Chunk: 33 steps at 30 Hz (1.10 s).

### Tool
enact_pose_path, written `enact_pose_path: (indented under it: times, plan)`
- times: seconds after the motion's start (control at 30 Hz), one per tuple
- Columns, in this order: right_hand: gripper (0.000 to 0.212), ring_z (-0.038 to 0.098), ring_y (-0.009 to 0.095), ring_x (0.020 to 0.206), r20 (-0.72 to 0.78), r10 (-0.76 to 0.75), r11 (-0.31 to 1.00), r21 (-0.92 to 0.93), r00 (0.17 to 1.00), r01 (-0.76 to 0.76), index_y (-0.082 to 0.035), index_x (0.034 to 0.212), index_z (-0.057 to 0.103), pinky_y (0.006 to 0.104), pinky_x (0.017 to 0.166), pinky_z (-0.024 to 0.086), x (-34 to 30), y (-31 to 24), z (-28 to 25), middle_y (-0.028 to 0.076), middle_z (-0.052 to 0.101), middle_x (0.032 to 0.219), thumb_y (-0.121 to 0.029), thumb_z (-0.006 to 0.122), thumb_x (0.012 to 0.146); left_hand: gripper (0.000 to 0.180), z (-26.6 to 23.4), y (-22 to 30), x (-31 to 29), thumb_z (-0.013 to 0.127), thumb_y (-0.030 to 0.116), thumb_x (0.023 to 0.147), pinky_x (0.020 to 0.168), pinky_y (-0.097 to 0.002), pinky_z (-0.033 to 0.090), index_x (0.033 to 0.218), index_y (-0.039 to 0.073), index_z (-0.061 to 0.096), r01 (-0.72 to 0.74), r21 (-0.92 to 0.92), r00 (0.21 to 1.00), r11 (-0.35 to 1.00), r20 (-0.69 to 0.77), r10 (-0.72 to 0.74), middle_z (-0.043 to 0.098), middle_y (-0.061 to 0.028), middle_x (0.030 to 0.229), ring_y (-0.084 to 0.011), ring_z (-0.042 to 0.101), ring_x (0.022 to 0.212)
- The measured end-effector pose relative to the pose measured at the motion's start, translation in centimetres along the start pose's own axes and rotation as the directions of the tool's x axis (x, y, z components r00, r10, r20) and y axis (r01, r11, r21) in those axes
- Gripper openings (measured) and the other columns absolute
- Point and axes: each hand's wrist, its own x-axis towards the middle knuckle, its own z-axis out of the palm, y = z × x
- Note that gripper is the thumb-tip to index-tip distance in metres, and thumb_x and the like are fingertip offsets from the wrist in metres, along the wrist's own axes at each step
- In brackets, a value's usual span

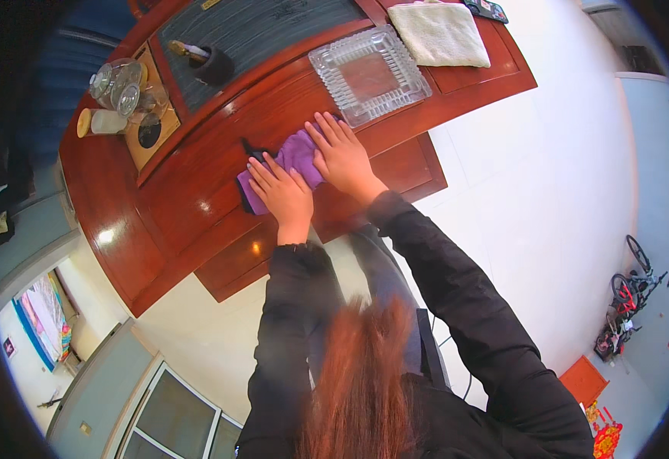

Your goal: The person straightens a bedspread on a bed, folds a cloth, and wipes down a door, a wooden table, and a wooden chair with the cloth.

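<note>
You are resting your left hand (282,193) flat, fingers outstretched, on the purple cloth (301,155) lying near the front edge of the red-brown table (197,172), while your right hand (346,162) is spreading flat over the cloth's right end, near the clear glass tray (336,83).

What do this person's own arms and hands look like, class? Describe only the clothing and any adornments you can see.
Both the left hand and the right hand are bare, without gloves; no ring or watch can be made out. Long, plain black sleeves cover both arms to about the wrist, with loose creases and no visible markings.
</note>
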Motion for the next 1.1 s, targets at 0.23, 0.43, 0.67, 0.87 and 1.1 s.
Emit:
enact_pose_path:
  times: [0.23, 0.43, 0.67, 0.87, 1.1]
  plan:
    - [0.059, 0.032, 0.03, 0.145, 0.024, 0.081, 0.995, -0.064, 0.996, -0.08, -0.008, 0.146, 0.044, 0.0433, 0.119, 0.023, 0.4, -0.6, 0.4, 0.016, 0.038, 0.154, -0.025, 0.051, 0.091, 0.064, -0.2, -0.4, 1.1, 0.05, 0.025, 0.094, 0.117, -0.0555, 0.021, 0.147, -0.006, 0.033, -0.045, -0.019, 0.998, 0.999, 0.046, 0.045, 0.024, -0.0319, 0.155, -0.0456, 0.027, 0.143]
    - [0.059, 0.032, 0.034, 0.144, 0.016, 0.035, 0.998, -0.055, 0.999, -0.034, -0.008, 0.148, 0.041, 0.0461, 0.118, 0.025, 5.6, -1.3, 3.1, 0.019, 0.036, 0.154, -0.022, 0.05, 0.091, 0.064, 0.8, -2.6, 5.8, 0.052, 0.026, 0.094, 0.117, -0.0536, 0.021, 0.147, -0.005, 0.035, -0.054, -0.044, 0.998, 0.998, 0.016, 0.055, 0.026, -0.0309, 0.155, -0.0438, 0.027, 0.144]
    - [0.057, 0.033, 0.036, 0.144, -0.09, -0.027, 0.984, -0.18, 0.996, 0.011, -0.008, 0.146, 0.045, 0.0479, 0.117, 0.027, 12.6, 0.8, 6.3, 0.022, 0.036, 0.153, -0.027, 0.049, 0.093, 0.061, 3.4, -3.9, 13.1, 0.046, 0.03, 0.098, 0.117, -0.0555, 0.019, 0.147, -0.005, 0.037, -0.061, -0.076, 0.997, 0.995, -0.057, 0.057, 0.028, -0.0309, 0.154, -0.0434, 0.025, 0.145]
    - [0.057, 0.032, 0.037, 0.144, -0.05, -0.085, 0.975, -0.211, 0.995, 0.073, -0.009, 0.147, 0.043, 0.0487, 0.116, 0.027, 13.9, 0.8, 7.2, 0.023, 0.035, 0.154, -0.027, 0.047, 0.094, 0.062, 3.9, -5.0, 13.8, 0.045, 0.033, 0.098, 0.118, -0.0539, 0.018, 0.149, -0.001, 0.036, -0.025, -0.044, 0.999, 0.999, -0.038, 0.023, 0.027, -0.0287, 0.156, -0.0405, 0.025, 0.146]
    - [0.061, 0.023, 0.043, 0.147, -0.023, 0.043, 0.964, -0.261, 0.999, -0.047, -0.007, 0.154, 0.029, 0.0527, 0.117, 0.022, 12.4, -2.5, 9.4, 0.026, 0.024, 0.158, -0.033, 0.04, 0.1, 0.058, 2.4, -10.1, 12.2, 0.048, 0.034, 0.096, 0.117, -0.0493, 0.025, 0.146, 0.005, 0.045, -0.038, -0.084, 0.995, 0.996, -0.1, 0.03, 0.036, -0.0208, 0.154, -0.0327, 0.034, 0.143]
